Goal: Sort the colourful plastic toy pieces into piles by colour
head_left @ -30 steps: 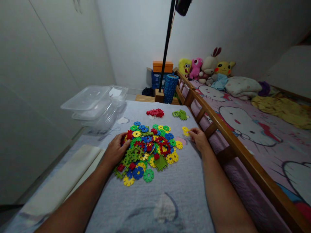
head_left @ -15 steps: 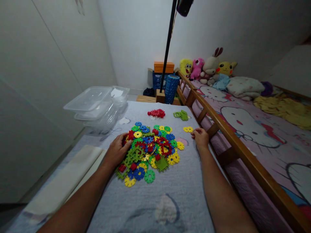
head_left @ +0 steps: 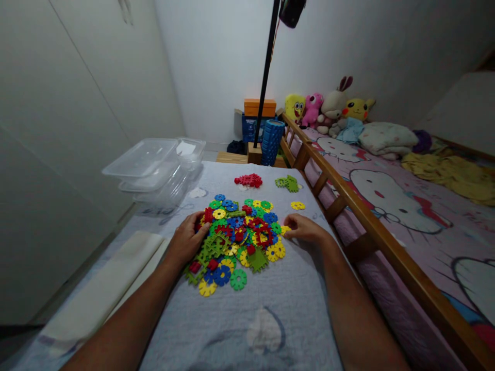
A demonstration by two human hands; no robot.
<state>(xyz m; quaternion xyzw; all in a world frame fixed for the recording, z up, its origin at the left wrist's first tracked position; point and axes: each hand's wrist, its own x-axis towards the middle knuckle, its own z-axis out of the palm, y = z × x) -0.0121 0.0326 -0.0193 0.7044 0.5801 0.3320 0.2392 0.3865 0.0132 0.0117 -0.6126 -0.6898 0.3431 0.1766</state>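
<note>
Your right hand [head_left: 305, 228] is at the right edge of the loose pile of red, green, blue and yellow plastic pieces [head_left: 237, 236]. Its fingers reach leftward, thumb and index finger a narrow gap apart around the outer edge of a flat, round, notched yellow plastic disc [head_left: 285, 230]; you can't tell from this view whether they have a firm grip. The disc sits on the pile's right border; being round, it shows no clear long axis or pointing end, and its tilt is too small to read.

Your left hand [head_left: 188, 237] rests against the pile's left edge, fingers loosely curved and pointing away from you, touching the pieces there; whether they grip any is hidden.

Beyond the pile, on the cloth-covered desk [head_left: 216, 330], lies a red plastic cluster [head_left: 248, 180], its long axis running sideways and its narrow end pointing left. A green plastic cluster [head_left: 287, 183] lies beyond the pile's right side.

Half a second ago your right hand was beside the flat yellow disc pair [head_left: 297, 205], past the pile's far right; now that pair lies apart from your fingers. Your left hand keeps its place.
</note>
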